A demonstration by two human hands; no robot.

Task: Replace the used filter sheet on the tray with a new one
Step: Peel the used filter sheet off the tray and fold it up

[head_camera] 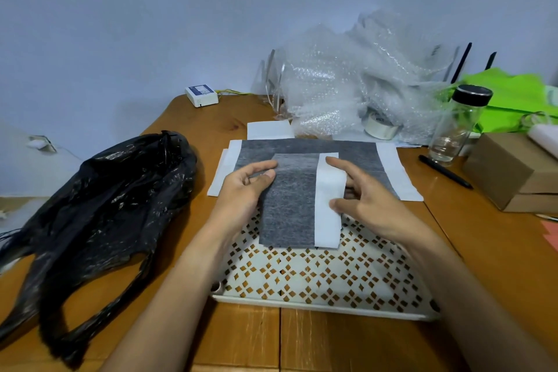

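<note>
Two bare hands hold a grey sheet [290, 208], white-striped down its right side, over the far part of a white perforated tray [317, 307] at centre frame. The left hand [244, 187] pinches the sheet's left edge, thumb on top and fingers beneath. The right hand [362, 199] grips the white strip, thumb and forefinger on its face and the other fingers behind it. The sheet's lower edge overlaps the tray's patterned floor; whether the two touch cannot be told. The tray rests on a wooden table [483, 235], with wood showing through its cut-outs. Behind the held sheet, a stack [356, 149] of grey sheets with white borders lies flat on the table. A crumpled black bag [105, 205] sprawls at left of frame. Bubble wrap [347, 84] is heaped at upper centre against the wall, with a tape roll [381, 127] at its foot. At right stand a black-capped glass bottle [456, 127] and a cardboard box [498, 172], with a black pen [444, 170] lying near the bottle's base.
</note>
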